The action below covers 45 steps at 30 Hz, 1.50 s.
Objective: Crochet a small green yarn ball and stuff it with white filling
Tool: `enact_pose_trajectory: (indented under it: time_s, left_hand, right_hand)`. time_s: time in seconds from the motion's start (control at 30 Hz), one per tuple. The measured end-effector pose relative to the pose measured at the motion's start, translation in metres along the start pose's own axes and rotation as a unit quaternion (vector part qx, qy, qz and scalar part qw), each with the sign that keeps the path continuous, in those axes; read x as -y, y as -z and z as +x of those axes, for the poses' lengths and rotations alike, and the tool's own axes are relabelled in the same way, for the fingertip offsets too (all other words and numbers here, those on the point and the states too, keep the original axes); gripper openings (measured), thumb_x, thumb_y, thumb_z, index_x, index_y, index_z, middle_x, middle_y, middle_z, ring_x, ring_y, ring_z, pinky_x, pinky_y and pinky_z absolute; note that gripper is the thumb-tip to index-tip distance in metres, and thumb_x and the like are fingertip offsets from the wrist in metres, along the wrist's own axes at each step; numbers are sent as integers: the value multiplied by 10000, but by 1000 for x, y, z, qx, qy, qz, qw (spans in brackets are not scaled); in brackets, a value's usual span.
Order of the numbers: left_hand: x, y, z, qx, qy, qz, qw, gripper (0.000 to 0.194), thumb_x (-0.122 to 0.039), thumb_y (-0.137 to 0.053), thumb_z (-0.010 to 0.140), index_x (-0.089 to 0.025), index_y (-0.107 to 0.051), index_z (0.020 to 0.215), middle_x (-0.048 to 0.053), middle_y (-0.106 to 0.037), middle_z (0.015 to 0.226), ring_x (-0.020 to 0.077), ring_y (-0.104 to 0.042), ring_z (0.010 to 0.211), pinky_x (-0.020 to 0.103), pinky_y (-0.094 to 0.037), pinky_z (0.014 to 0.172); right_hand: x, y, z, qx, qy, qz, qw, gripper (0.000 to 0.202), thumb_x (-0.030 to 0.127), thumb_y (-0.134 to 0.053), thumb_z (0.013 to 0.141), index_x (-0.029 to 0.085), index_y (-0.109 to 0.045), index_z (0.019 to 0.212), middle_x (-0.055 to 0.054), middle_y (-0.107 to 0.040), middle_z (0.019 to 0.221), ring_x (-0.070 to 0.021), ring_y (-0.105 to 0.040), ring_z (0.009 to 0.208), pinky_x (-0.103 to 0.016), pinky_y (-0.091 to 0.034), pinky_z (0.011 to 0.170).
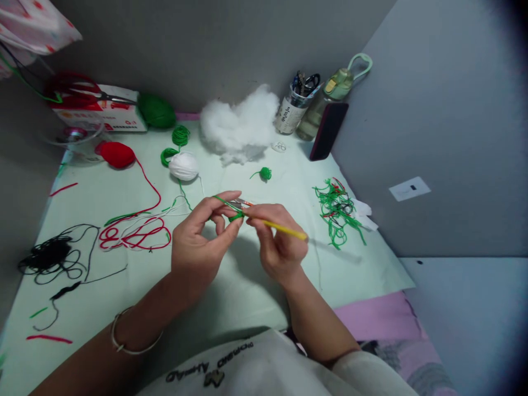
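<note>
My left hand pinches a small green yarn piece, a green strand crossing near its fingertips; my right hand grips a yellow-handled hook. The piece sits between them above the table, with green scraps farther right.

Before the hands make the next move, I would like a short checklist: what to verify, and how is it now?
1. Yellow-handled tool in right hand: ok.
2. Small green yarn piece held by left hand: ok.
3. Tool sitting inside a stitch: cannot tell, too small to see.
4. Red loops free of white strands: not ok, they lie jumbled together.
5. Green scraps apart from both hands: ok, heaped to the right.
</note>
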State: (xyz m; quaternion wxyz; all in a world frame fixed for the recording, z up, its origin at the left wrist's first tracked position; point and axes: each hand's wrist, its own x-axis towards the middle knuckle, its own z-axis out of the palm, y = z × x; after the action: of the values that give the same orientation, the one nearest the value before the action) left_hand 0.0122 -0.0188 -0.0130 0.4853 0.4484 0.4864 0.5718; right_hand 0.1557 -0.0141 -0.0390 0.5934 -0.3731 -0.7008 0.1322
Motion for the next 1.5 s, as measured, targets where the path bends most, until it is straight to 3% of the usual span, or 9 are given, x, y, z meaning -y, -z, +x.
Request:
enact_pose_trajectory:
  time_s: [0.13,0.23,0.37,0.53,0.77,0.87,1.0,1.33,1.5]
  left_hand:
    - [-4,1,5,90,185,-185,961,448,-204,-844,787,-229,-754,1225,-39,-675,776,57,-450,542,191,-490,641]
    - [-8,4,13,112,268,-260,921,377,-180,-832,793,-156,-782,1166,-115,-490,542,9,-244,416,167,-529,680]
    - [-9,8,18,109,237,-268,927,354,-140,-825,795,-169,-802,1148,-105,-548,578,-7,-261,414,175,-556,757]
    - [-3,5,13,132,186,-217,949,311,-178,-843,804,-222,-814,1110,10,-769,931,74,-642,735,169,-535,755]
    - [-2,3,13,109,270,-283,914,320,-162,-842,786,-160,-816,1106,-71,-595,657,-8,-299,448,109,-458,559]
    - [-2,7,16,114,300,-320,892,254,-146,-818,797,-123,-829,1050,-109,-463,565,-15,-278,430,168,-568,760]
    - [0,7,17,112,230,-259,931,295,-129,-839,779,-188,-831,1068,-60,-641,697,-2,-413,480,169,-554,743]
    - [1,8,16,128,181,-153,963,313,-221,-820,821,-240,-818,1134,24,-701,936,105,-568,777,200,-439,672]
    - [3,12,14,117,156,-117,974,323,-219,-805,828,-268,-812,1147,2,-659,924,95,-543,783,197,-450,738]
  right_hand:
    - [0,-3,-5,-4,62,-82,995,347,100,-638,952,331,-754,1184,-49,-759,1091,-185,-728,942,-347,-631,804]
    - [4,0,0,-45,-22,9,999,239,173,-618,984,302,-770,1116,-49,-763,995,-188,-725,870,-358,-623,745]
    - [6,4,10,-77,-191,187,961,187,307,-596,1019,240,-767,983,-41,-747,905,-145,-672,669,-324,-586,618]
    - [4,0,11,-31,-190,189,963,156,282,-630,1008,255,-784,1001,-23,-770,925,-130,-682,714,-292,-587,653]
    - [4,0,3,4,23,-45,999,287,110,-638,962,292,-778,1134,-62,-773,1077,-195,-728,966,-366,-618,802]
    - [3,3,7,-44,-67,50,996,211,165,-626,987,269,-784,1079,-44,-771,966,-166,-710,803,-338,-603,704]
    - [3,3,13,-37,-217,215,951,163,300,-644,996,249,-797,977,-29,-754,906,-134,-655,674,-305,-564,612]
    - [-3,3,13,-47,-286,329,899,165,316,-619,1019,233,-748,957,-3,-766,881,-100,-647,677,-262,-559,658]
    - [2,5,13,-36,-259,289,921,189,307,-573,1042,222,-722,963,-15,-779,894,-110,-668,675,-276,-575,650]
